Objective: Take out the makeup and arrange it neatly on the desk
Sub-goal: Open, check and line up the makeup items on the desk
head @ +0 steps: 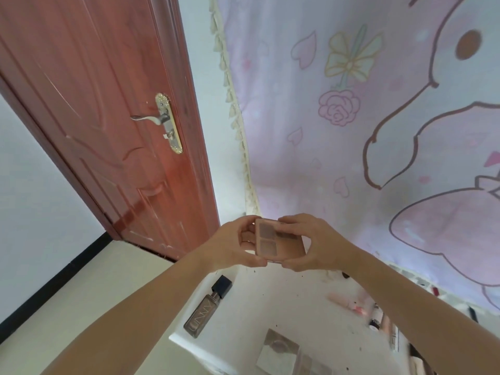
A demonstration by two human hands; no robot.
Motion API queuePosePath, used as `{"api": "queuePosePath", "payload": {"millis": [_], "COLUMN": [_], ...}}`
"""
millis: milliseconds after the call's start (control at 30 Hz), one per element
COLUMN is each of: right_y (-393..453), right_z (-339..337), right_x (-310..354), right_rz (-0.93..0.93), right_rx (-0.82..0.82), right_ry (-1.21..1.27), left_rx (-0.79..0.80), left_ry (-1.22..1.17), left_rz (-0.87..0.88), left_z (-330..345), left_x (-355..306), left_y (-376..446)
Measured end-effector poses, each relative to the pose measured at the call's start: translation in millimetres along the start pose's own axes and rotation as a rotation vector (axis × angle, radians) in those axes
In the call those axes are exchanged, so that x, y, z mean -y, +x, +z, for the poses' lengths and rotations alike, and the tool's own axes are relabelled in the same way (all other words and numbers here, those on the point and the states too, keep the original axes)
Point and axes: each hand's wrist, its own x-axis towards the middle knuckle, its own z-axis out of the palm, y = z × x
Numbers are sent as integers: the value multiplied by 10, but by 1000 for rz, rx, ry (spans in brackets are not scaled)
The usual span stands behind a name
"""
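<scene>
Red door (108, 131), cartoon wall cloth (378, 117).

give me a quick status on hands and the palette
Both hands, left hand and right hand, gripping pink eyeshadow palette, held above desk. Foundation bottle lying below. Nothing in the way.

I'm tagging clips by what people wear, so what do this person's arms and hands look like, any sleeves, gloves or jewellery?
Both forearms are bare, with no sleeve in view. The left hand and right hand wear no gloves. No watch or bracelet shows on either wrist. A ring is too blurred to confirm.
</scene>
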Motion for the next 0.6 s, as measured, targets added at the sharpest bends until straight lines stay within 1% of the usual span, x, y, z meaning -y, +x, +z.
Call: {"api": "queuePosePath", "payload": {"millis": [100,200,267,333,433,600], "right_y": [2,38,79,126,210,330], "right_z": [-4,66,144,223,392,740], "right_x": [-49,-119,-195,-255,-287,-319], "right_rz": [56,108,230,357,431,583], "right_rx": [10,65,79,87,91,121], "right_ry": [154,281,372,506,739,812], "left_rx": [31,62,64,3,-146,-247], "left_ry": [19,-60,-59,-22,-11,123], "left_rz": [-15,-54,-95,-152,-250,-301], "left_z": [6,-25,-70,-111,-159,-103], "left_x": [47,97,177,301,517,860], "left_y": [-15,-50,-75,-123,-222,-411]}}
